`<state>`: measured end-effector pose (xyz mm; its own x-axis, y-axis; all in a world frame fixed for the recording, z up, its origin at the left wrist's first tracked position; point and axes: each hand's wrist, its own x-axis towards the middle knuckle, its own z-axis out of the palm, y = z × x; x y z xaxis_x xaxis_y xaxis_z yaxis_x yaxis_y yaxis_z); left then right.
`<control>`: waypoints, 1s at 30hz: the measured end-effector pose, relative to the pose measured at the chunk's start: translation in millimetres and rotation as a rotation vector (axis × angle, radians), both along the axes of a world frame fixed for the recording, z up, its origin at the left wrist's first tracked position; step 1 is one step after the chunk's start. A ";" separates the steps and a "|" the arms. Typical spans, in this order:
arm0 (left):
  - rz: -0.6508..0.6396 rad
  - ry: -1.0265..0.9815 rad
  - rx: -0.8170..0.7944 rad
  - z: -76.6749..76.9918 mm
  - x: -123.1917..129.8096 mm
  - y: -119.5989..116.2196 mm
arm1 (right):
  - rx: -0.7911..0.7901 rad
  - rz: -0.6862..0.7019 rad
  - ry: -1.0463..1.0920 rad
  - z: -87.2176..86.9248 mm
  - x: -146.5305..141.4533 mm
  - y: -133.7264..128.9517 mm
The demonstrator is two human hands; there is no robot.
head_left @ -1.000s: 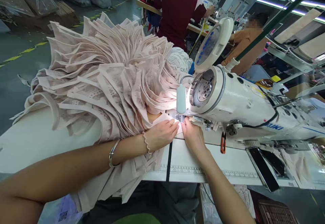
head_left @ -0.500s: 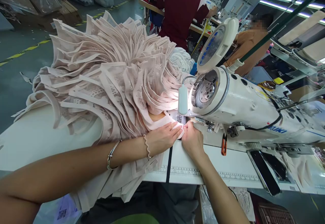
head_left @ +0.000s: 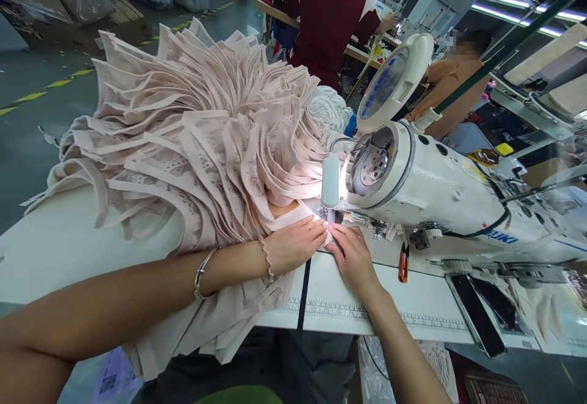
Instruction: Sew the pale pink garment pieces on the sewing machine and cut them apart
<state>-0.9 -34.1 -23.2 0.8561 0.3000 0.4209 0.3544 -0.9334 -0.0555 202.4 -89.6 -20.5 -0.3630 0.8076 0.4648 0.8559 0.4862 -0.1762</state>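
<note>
Under the lit needle area of a white sewing machine [head_left: 431, 178] lies the edge of a pale pink fabric piece [head_left: 300, 213]. My left hand [head_left: 296, 244] rests flat on that piece, fingers stretched toward the presser foot; its thumb is hard to see. From the right, my right hand [head_left: 354, 258] touches the fabric edge with extended fingertips, thumb apart and lower. The fingertips of both hands nearly meet just in front of the foot. A big heap of matching pale pink garment pieces with lace [head_left: 206, 129] spreads to the left and behind.
Orange-handled thread snips [head_left: 403, 263] lie right of my right hand. A phone [head_left: 477, 312] rests near the table's front edge, beside a printed ruler strip [head_left: 339, 311]. A magnifier lens [head_left: 389, 83] stands over the machine head. Two people work beyond, one in a dark red top [head_left: 328, 19].
My right hand has gone from a bent-finger pinch at the fabric edge to straighter fingers laid on it, thumb apart. My left hand has barely moved.
</note>
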 end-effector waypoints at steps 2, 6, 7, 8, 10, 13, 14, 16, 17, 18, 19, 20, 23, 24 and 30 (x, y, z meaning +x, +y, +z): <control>0.032 -0.035 -0.046 0.6 -0.3 0.1 | 0.044 -0.008 -0.072 -0.8 -5.0 2.0; 0.168 -0.085 -0.050 4.6 1.4 1.8 | 0.114 -0.160 -0.256 4.0 -14.5 7.0; 0.171 -0.072 -0.042 5.0 2.7 2.5 | 0.127 -0.197 -0.298 4.8 -15.6 7.8; 0.158 -0.051 -0.036 5.0 4.2 3.1 | 0.136 -0.212 -0.335 5.1 -16.1 8.5; 0.110 -0.027 -0.026 3.8 7.4 3.5 | 0.151 -0.181 -0.383 3.9 -15.8 9.2; 0.059 -0.042 0.012 1.5 10.7 1.0 | 0.161 -0.144 -0.389 -0.6 -12.9 9.9; 0.051 -0.042 0.026 1.1 11.2 -0.4 | 0.149 -0.153 -0.376 -2.4 -11.7 10.3; 0.050 -0.019 0.043 0.7 11.8 -2.8 | 0.092 -0.176 -0.338 -6.0 -9.5 11.4; 0.057 -0.002 0.045 0.5 12.1 -3.7 | 0.061 -0.185 -0.316 -7.6 -8.6 12.1; 0.066 0.014 0.042 0.1 12.6 -4.1 | 0.035 -0.190 -0.294 -9.1 -7.8 12.7; 0.074 0.024 0.037 -0.5 13.2 -4.2 | 0.016 -0.192 -0.271 -10.3 -7.3 13.3; 0.082 0.029 0.034 -1.4 13.9 -3.9 | 0.004 -0.192 -0.250 -11.4 -6.9 13.8; 0.085 0.012 0.054 -4.8 15.9 -2.1 | -0.010 -0.189 -0.201 -13.0 -6.4 14.7; 0.084 0.004 0.065 -5.7 16.2 -1.4 | -0.012 -0.189 -0.193 -13.1 -6.4 14.8; 0.090 -0.031 0.084 -4.8 15.2 0.7 | -0.046 -0.237 -0.214 -11.3 -7.6 15.6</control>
